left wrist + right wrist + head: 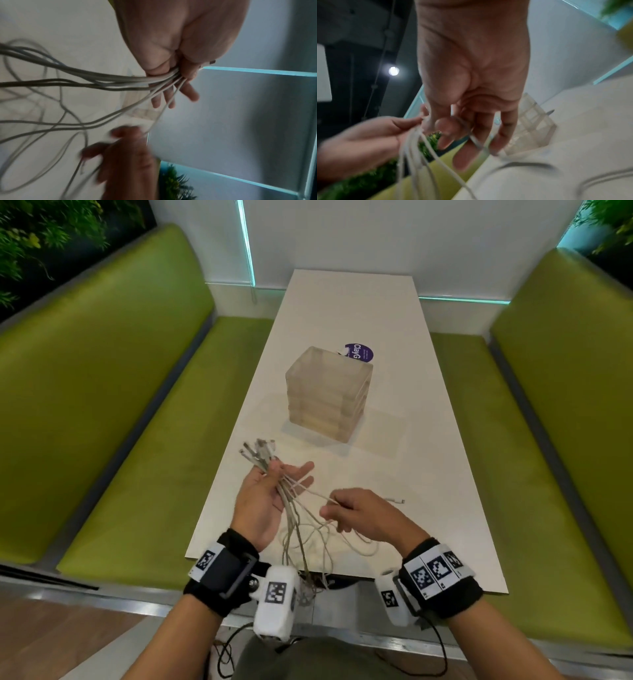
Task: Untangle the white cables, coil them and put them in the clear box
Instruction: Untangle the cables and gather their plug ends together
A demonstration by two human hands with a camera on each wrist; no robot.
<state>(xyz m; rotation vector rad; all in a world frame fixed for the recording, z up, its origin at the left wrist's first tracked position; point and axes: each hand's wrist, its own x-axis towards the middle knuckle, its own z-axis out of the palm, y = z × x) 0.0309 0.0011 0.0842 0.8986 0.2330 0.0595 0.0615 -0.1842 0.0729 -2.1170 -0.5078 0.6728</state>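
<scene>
Left hand (263, 501) clasps the white cables (294, 508) in a bundle near their plugs; right hand (363, 517) pinches a single strand drawn sideways. The cables look light, limp and snag-prone, best held near the plugs. Their loops trail over the table (428, 440) edge; the clear box (327, 395) stands well beyond, with open tabletop between.

Even indoor light, teal strip glow, wide-angle bending, blurred wrist views
</scene>
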